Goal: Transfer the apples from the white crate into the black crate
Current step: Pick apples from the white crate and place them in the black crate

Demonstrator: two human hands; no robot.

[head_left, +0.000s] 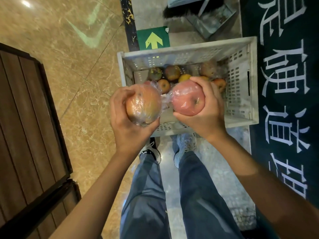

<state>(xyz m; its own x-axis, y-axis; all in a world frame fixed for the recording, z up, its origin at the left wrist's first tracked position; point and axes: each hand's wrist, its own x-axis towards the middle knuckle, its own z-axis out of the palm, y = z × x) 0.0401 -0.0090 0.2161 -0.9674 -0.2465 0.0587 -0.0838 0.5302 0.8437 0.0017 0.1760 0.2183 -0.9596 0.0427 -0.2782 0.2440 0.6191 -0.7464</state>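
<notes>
The white crate (241, 80) stands on the floor just beyond my feet, with several apples (172, 72) lying in its bottom. My left hand (127, 125) grips an orange-red apple wrapped in clear plastic (143, 103), held above the crate's near left corner. My right hand (205, 111) grips a pink-red apple in plastic wrap (189, 98) above the crate's near side. The two wrapped apples are close together, their plastic touching between them. No black crate is in view.
A dark mat with white characters (284, 83) lies along the crate's right side. A green sign with a yellow arrow (153, 39) sits beyond the crate, with a metal dustpan (210, 21) farther back. A brown wooden panel (25, 118) is at left on the marble floor.
</notes>
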